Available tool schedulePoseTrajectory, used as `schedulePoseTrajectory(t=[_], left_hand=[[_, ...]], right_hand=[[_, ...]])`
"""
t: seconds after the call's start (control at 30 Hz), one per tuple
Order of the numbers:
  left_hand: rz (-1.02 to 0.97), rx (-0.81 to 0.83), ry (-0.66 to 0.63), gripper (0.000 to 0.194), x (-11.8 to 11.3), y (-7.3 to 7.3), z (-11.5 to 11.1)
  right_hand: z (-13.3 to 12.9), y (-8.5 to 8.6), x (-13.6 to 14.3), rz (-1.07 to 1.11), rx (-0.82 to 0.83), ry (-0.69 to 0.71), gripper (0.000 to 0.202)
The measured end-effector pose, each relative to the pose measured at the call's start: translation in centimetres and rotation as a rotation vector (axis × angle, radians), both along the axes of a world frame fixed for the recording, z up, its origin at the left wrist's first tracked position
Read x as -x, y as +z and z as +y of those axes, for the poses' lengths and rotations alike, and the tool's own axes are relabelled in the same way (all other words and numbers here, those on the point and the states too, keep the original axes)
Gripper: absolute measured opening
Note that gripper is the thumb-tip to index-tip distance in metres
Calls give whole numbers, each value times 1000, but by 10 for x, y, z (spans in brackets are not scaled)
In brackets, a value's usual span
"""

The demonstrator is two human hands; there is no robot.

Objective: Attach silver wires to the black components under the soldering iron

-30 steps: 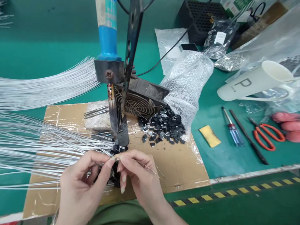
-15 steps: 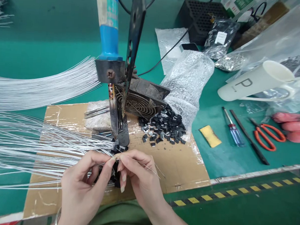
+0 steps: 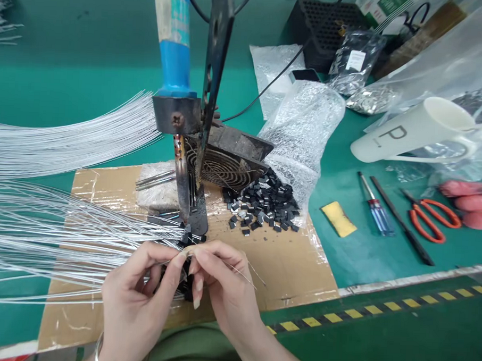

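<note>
My left hand (image 3: 138, 298) and my right hand (image 3: 223, 281) meet fingertip to fingertip over a taped cardboard sheet (image 3: 297, 268), pinching the ends of thin silver wires (image 3: 63, 231) that fan in from the left. A small dark part shows between the fingertips, mostly hidden. Just beyond them stands a blue-handled soldering iron (image 3: 173, 44) clamped upright in a dark metal stand (image 3: 195, 210). A heap of small black chips (image 3: 264, 200) lies on the cardboard to the right of the stand.
A small fan (image 3: 226, 164) leans behind the stand. Bubble wrap bags (image 3: 303, 124), a yellow sponge (image 3: 338, 218), a screwdriver (image 3: 373, 207), a black rod (image 3: 401, 219), orange scissors (image 3: 431, 220) and a white cup (image 3: 411, 129) lie on the green mat. A striped table edge (image 3: 379, 306) runs at the front.
Both hands have stayed at the same spot with only slight finger movement on the wires. The view has shifted a little.
</note>
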State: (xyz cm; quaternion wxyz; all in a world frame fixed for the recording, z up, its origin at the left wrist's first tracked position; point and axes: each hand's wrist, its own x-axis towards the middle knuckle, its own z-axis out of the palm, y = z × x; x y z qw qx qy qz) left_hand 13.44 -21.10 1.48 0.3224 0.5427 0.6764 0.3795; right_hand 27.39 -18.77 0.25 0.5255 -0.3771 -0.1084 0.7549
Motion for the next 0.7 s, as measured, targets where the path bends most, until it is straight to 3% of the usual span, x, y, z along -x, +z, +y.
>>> schedulePoseTrajectory(t=[0.47, 0.7], left_hand=[[-91, 12, 35, 12, -2, 19, 13], [-31, -32, -54, 7, 4, 12, 10]], right_hand=[[-1, -1, -6, -121, -60, 6, 24], [-3, 0, -4, -190, -108, 7, 10]])
